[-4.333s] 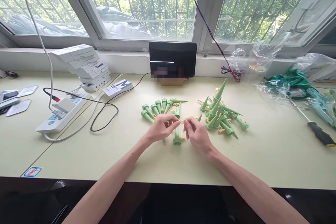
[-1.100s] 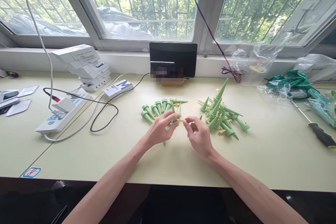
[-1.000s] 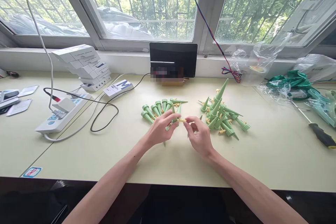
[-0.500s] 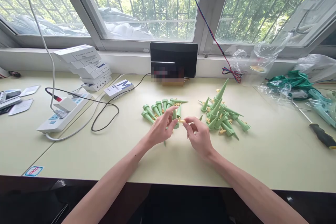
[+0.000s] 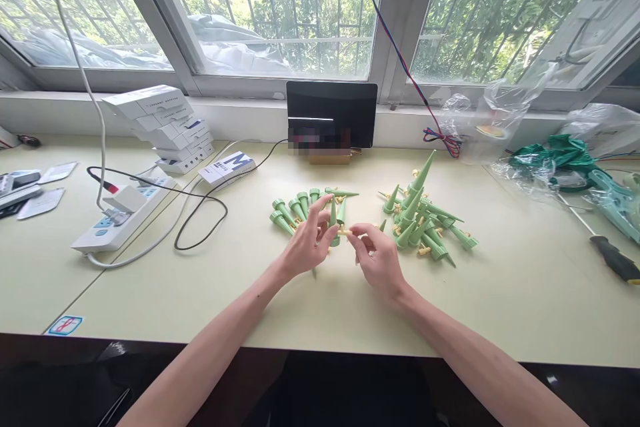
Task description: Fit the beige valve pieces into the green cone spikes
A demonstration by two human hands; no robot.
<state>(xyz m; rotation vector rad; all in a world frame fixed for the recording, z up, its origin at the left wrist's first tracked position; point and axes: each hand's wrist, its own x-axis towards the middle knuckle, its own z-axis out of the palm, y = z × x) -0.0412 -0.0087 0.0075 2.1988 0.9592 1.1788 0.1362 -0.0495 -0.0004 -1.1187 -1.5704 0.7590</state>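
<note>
Between my hands a green spike [image 5: 333, 213] points upward, and my left hand [image 5: 310, 240] has its thumb and fingers closed on it. My right hand [image 5: 377, 255] pinches a small yellow valve piece [image 5: 345, 232] at the spike's lower part. Just behind and left of my left hand, several green spikes [image 5: 284, 211] lie fanned out with their wide ends away from me. To the right of my right hand is a loose heap of green spikes [image 5: 425, 220] with yellow pieces among them.
A tablet [image 5: 332, 113] stands at the back by the window. Left are stacked white boxes [image 5: 167, 123], a power strip [image 5: 117, 217] with cables and a small box [image 5: 227, 169]. Right are a screwdriver [image 5: 613, 258] and green plastic wrapping [image 5: 560, 160].
The fingers of my left hand have shifted slightly around the spike. My right hand has barely moved and keeps its pinch on the yellow piece.
</note>
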